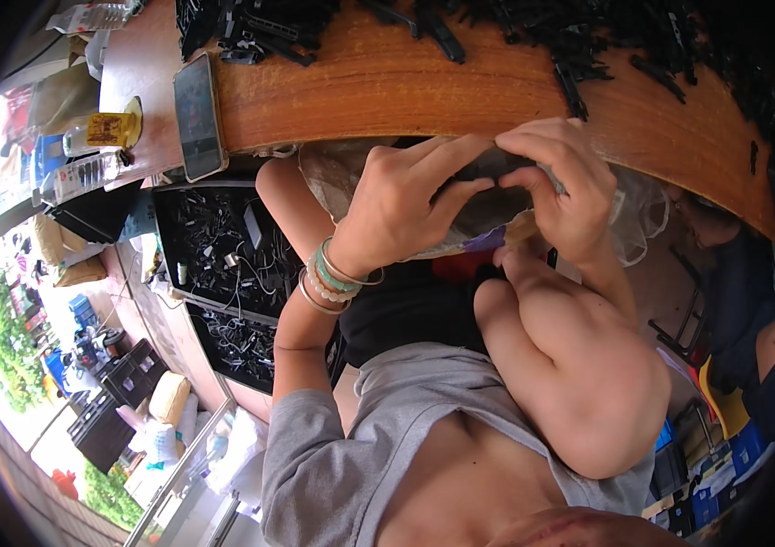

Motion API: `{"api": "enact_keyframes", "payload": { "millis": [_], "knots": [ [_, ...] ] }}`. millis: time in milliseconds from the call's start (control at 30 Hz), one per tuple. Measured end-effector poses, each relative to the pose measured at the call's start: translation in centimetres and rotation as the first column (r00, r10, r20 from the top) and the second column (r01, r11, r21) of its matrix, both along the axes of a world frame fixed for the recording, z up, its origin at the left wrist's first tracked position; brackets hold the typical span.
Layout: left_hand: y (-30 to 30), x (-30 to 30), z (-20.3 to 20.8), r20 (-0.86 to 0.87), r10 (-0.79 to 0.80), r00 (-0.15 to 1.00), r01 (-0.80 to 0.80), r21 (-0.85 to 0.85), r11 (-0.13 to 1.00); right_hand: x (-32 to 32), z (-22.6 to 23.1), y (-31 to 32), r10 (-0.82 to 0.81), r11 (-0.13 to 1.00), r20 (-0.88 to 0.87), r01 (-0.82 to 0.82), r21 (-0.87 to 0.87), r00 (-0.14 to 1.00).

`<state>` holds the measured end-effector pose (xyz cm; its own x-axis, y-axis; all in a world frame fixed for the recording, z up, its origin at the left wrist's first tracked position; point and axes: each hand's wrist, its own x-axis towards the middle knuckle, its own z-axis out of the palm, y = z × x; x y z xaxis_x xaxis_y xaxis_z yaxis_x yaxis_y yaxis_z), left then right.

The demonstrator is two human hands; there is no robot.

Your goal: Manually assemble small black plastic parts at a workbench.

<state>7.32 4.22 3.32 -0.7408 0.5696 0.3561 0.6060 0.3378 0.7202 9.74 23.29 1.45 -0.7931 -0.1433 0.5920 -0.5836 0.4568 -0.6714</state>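
My left hand point(408, 193), with several bracelets on its wrist, is at the table's front edge, its thumb and index finger stretched toward the right hand in a pinch. Facing it, my right hand point(568, 182) has its thumb and fingers curled the same way. The fingertips of both hands nearly meet; whatever lies between them is too small or hidden to make out. Under the hands, over my lap, hangs a translucent plastic bag point(325, 178), partly covered by my left hand. Beyond the hands, black plastic parts point(569, 87) lie loose on the wooden table point(342, 100).
A phone point(199, 118) lies on the table at the left, near a yellow-labelled container point(112, 129). Heaps of black parts cover the table's far side. Dark trays point(214, 246) of small parts stand low at my left. Another person's arm point(774, 346) shows at the far right.
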Motion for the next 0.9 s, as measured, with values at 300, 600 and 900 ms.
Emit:
{"api": "enact_keyframes", "payload": {
  "millis": [300, 600, 900],
  "knots": [
    [0.0, -0.2, -0.7, 0.083, 0.025, 0.996, -0.028, 0.031, 0.999, 0.2, 0.0, -0.2, 0.028, 0.994, 0.119, -0.015, -0.112, 0.992],
    [-1.5, -10.0, -2.8, -0.168, 0.376, 0.911, -0.390, -0.058, 0.919, -1.6, -0.4, 2.0, -0.407, 0.913, 0.197, 0.393, 0.109, 0.892],
    [-1.1, -8.7, -2.3, -0.122, 0.386, 0.914, -0.403, -0.363, 0.840, -1.9, -3.0, 4.6, -0.560, 0.783, 0.002, 0.529, 0.326, 0.828]
  ]
}}
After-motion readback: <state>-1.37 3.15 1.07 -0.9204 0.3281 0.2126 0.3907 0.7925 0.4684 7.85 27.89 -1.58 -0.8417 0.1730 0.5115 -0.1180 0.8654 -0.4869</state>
